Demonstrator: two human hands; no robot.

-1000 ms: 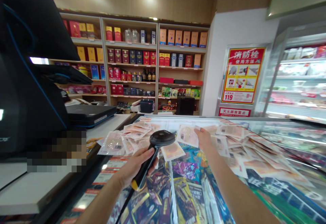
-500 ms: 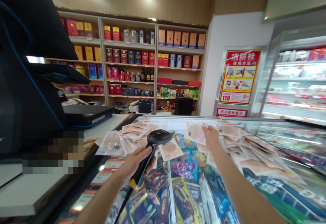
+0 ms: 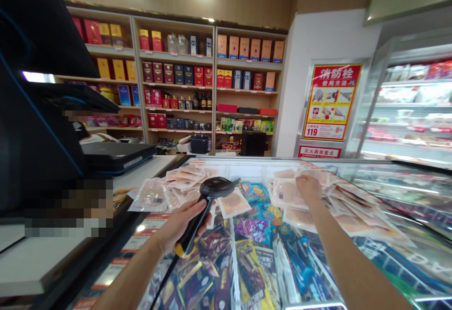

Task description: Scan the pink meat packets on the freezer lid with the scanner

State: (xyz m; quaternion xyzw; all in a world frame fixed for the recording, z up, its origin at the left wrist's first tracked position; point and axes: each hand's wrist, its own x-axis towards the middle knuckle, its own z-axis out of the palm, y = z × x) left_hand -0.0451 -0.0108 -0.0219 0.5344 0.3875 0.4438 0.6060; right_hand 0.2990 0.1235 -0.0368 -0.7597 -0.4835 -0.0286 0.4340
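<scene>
My left hand (image 3: 189, 223) is wrapped around the handle of a black barcode scanner (image 3: 216, 186) with a yellow-orange butt end; its cable runs down toward me. Farther right, my right hand (image 3: 309, 189) is closed at the edge of a flat, clear-and-white packet (image 3: 285, 194) bearing a barcode label. Another such packet (image 3: 233, 203) lies on the glass just beyond the scanner head. One pile of packets (image 3: 183, 180) rests to the left of the scanner. A larger, overlapping pile (image 3: 360, 206) spreads to the right of my right hand.
Under the packets is a glass-topped freezer holding bagged ice creams (image 3: 250, 272). To the left, a counter (image 3: 38, 265) carries a black checkout terminal (image 3: 116, 157). Shelves of boxed bottles (image 3: 178, 75) stand behind, with a red fire-hydrant sign (image 3: 332, 103) on the wall.
My right hand has moved right with the packet, away from the scanner and toward the right-hand pile. My left hand still grips the scanner in nearly the same place.
</scene>
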